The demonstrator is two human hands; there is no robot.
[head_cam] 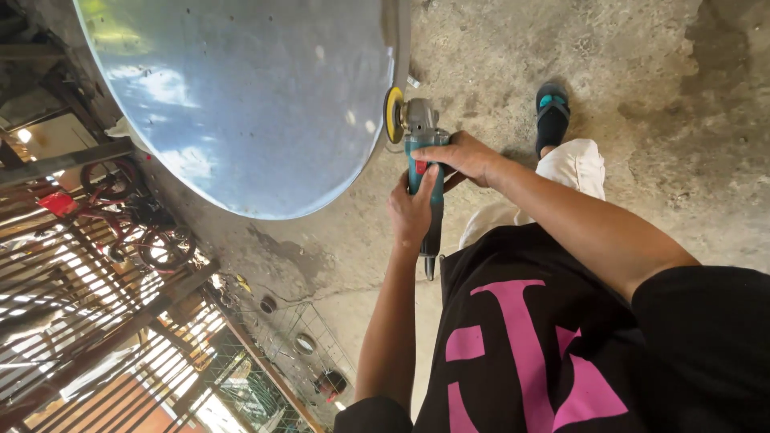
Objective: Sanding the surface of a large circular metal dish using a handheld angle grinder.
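Observation:
A teal angle grinder (423,164) with a yellow disc (394,115) is held in both my hands. My right hand (465,156) wraps the grinder's body from the right, just behind the grey head. My left hand (411,212) grips the handle lower down. The disc presses against the right edge of a large round shiny metal dish (241,104) that fills the upper left of the view.
My foot in a dark sandal (552,112) stands on the rough concrete floor (642,96) to the right. A red bicycle (128,216) and metal grilles (96,337) lie at the left and lower left, with wire racks (301,345) beside them.

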